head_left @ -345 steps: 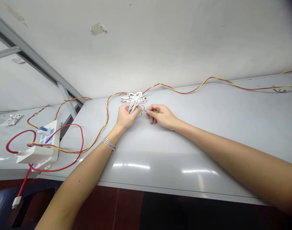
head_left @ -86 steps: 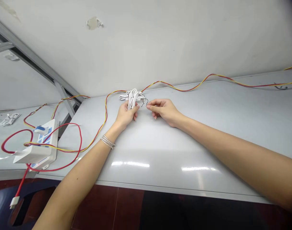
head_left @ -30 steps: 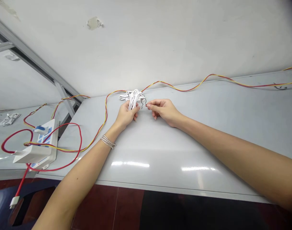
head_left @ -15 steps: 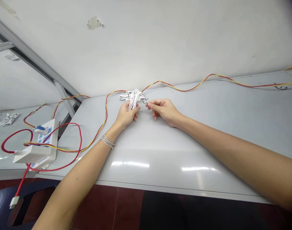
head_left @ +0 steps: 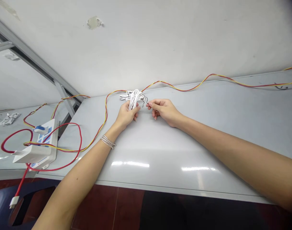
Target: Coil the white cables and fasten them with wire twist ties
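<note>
My left hand [head_left: 127, 115] is closed around a folded bundle of white cable [head_left: 134, 98], its loops standing up between thumb and fingers. A second white cable bundle [head_left: 124, 96] lies right behind it at the back of the table. To the right, my right hand [head_left: 163, 110] pinches one end of a thin, bent black twist tie [head_left: 146, 98] between thumb and forefinger. The tie arches toward the held cable and its other end hangs down free. It does not visibly go around the cable.
A red and yellow twisted wire [head_left: 196, 87] runs along the table's [head_left: 165, 150] back edge by the wall. At left a white power strip [head_left: 52, 140] carries plugs and looped red cable [head_left: 80, 134]. Another white cable bundle [head_left: 10, 118] lies beyond the metal frame. A black tie [head_left: 281, 87] lies far right.
The black twist tie has turned in my right fingers; its loose end now points down rather than up to the right. Both hands stay almost in place.
</note>
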### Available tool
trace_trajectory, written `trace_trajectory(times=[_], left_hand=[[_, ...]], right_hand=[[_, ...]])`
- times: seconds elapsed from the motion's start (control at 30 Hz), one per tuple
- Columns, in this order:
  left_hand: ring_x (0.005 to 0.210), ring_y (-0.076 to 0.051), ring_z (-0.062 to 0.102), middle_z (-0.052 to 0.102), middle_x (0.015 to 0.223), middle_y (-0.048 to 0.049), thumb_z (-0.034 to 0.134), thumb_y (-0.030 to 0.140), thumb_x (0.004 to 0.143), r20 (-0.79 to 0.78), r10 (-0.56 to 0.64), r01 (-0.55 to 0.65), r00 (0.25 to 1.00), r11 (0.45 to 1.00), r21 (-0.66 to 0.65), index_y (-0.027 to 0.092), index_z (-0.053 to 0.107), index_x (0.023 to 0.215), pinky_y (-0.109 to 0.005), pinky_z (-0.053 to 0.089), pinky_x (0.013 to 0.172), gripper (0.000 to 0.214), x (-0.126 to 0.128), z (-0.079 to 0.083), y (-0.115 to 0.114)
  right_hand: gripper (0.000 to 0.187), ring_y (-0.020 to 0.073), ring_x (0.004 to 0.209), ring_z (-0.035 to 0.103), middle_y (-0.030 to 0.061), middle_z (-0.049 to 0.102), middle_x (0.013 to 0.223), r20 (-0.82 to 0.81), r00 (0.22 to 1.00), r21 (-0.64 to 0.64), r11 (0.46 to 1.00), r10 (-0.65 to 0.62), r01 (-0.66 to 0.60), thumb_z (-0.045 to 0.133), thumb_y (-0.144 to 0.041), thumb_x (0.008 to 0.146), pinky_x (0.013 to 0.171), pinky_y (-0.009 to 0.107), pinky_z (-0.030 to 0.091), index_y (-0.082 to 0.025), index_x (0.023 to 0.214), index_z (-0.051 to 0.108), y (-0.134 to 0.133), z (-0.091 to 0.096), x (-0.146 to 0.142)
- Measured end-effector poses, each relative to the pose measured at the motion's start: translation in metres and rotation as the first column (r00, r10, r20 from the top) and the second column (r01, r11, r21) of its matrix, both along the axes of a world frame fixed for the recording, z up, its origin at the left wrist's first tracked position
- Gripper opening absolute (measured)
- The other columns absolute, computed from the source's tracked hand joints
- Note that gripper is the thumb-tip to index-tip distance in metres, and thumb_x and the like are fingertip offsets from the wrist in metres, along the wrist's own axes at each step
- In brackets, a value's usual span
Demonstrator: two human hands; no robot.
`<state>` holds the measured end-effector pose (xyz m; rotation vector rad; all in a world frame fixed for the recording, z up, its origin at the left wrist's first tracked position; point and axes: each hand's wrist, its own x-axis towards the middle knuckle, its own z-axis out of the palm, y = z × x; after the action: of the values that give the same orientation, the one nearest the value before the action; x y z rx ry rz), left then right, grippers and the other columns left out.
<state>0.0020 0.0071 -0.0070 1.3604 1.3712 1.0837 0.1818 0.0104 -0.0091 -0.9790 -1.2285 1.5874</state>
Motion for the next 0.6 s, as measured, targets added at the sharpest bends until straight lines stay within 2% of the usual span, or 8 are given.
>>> trace_trajectory(times=[0.13, 0.3, 0.37, 0.5, 0.6], left_hand=[[0.044, -0.01, 0.048, 0.051, 0.053, 0.005, 0.068, 0.021, 0.073, 0.018, -0.013, 0.013, 1.0, 1.0, 0.007, 0.016, 0.054, 0.087, -0.021, 0.04, 0.038, 0.02, -0.0015, 0.0007, 0.0002], [0.043, -0.01, 0.051, 0.053, 0.053, 0.0049, 0.073, 0.026, 0.071, 0.164, -0.098, 0.104, 0.982, 0.994, -0.033, 0.017, 0.053, 0.09, -0.022, 0.04, 0.04, 0.029, -0.0071, 0.0042, -0.0003], [0.044, -0.01, 0.052, 0.057, 0.059, 0.0042, 0.076, 0.027, 0.068, 0.193, -0.11, 0.118, 0.975, 0.993, -0.029, 0.016, 0.053, 0.091, -0.022, 0.04, 0.04, 0.035, -0.0082, 0.0048, -0.0009], [0.045, -0.007, 0.053, 0.063, 0.075, 0.0011, 0.082, 0.026, 0.062, 0.177, -0.115, 0.12, 0.977, 0.993, -0.018, 0.016, 0.052, 0.09, -0.021, 0.037, 0.038, 0.042, -0.0071, 0.0045, -0.0018], [0.044, -0.006, 0.052, 0.064, 0.075, 0.0011, 0.083, 0.027, 0.06, 0.154, -0.118, 0.122, 0.981, 0.992, -0.016, 0.016, 0.052, 0.089, -0.02, 0.035, 0.037, 0.044, -0.0058, 0.0046, -0.002]], right_hand=[[0.019, 0.0078, 0.045, 0.049, -0.0004, 0.058, 0.058, 0.026, 1.0, 0.003, 1.0, -0.007, 0.007, 0.067, -0.023, 0.089, 0.042, 0.02, 0.043, -0.013, 0.073, 0.065, -0.0005, 0.0004, -0.0008], [0.018, 0.0076, 0.044, 0.048, -0.0023, 0.055, 0.052, 0.058, 0.998, 0.015, 1.0, -0.015, 0.014, 0.064, -0.021, 0.091, 0.043, 0.02, 0.043, -0.013, 0.074, 0.065, -0.0011, 0.0008, -0.0009], [0.019, 0.0077, 0.043, 0.047, -0.0027, 0.053, 0.049, 0.077, 0.997, 0.023, 1.0, -0.017, 0.015, 0.065, -0.023, 0.091, 0.043, 0.019, 0.043, -0.013, 0.074, 0.065, -0.0014, 0.0003, -0.0012], [0.02, 0.0082, 0.043, 0.048, -0.0025, 0.055, 0.049, 0.096, 0.995, 0.053, 0.999, -0.012, 0.007, 0.071, -0.031, 0.087, 0.042, 0.02, 0.043, -0.014, 0.076, 0.068, -0.0016, -0.0025, -0.0023], [0.02, 0.0082, 0.044, 0.048, -0.0024, 0.055, 0.05, 0.106, 0.994, 0.071, 0.997, -0.019, 0.011, 0.072, -0.032, 0.086, 0.042, 0.019, 0.044, -0.015, 0.077, 0.069, -0.0015, -0.0046, -0.0028]])
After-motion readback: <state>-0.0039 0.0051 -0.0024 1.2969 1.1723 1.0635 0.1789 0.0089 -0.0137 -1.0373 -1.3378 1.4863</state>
